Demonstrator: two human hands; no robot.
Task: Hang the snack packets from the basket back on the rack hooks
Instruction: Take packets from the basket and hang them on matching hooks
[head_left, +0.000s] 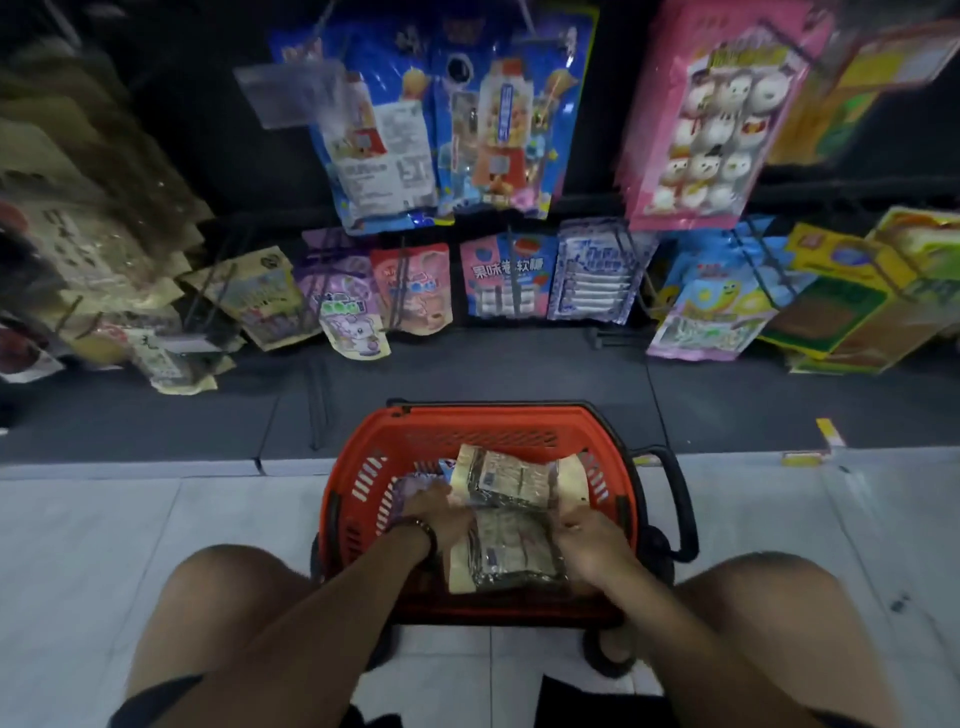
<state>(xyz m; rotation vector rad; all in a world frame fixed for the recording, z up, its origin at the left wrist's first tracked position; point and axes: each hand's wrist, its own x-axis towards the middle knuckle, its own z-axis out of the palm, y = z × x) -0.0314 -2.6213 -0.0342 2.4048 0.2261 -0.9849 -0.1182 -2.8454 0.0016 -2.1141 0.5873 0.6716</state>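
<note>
left hand (441, 512) and right hand (592, 535) lowered side by side, apparently curled

Cream-edged packets (511, 486) — perhaps two — in red basket (467, 422).

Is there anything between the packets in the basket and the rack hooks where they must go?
Nothing visible does. The left hand and right hand touch the packet in the basket, and the space up to the rack hooks is open.
</note>
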